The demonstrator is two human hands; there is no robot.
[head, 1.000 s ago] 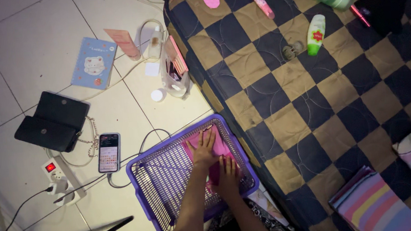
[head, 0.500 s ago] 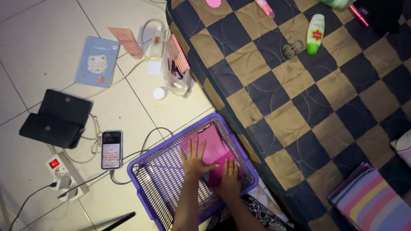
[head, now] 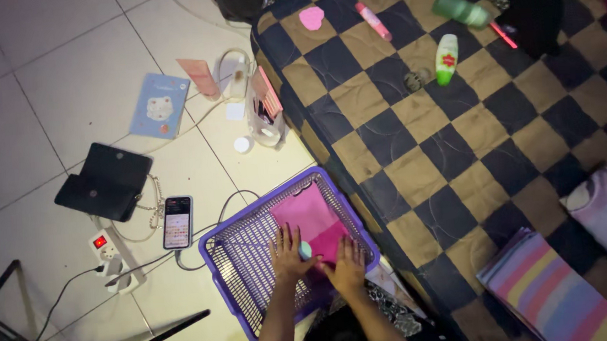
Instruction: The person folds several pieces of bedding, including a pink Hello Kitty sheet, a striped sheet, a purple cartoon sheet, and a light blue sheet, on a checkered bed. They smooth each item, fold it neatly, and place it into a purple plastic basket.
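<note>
I see both hands flat, fingers spread, gripping nothing: left hand (head: 289, 253) and right hand (head: 346, 266) press the pink cloth (head: 310, 218) inside the purple basket (head: 233, 257), beside the checkered mattress (head: 457, 131). A phone (head: 177, 222) lies near.

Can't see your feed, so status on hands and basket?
Both hands, left hand and right hand, flat on pink cloth. Cloth inside purple basket. Nothing in the way.

We look almost straight down from the one head-worn camera, well above the tiled floor (head: 63, 87) on the left and the checkered bed (head: 471, 130) on the right, our forearms entering from the near edge.
</note>
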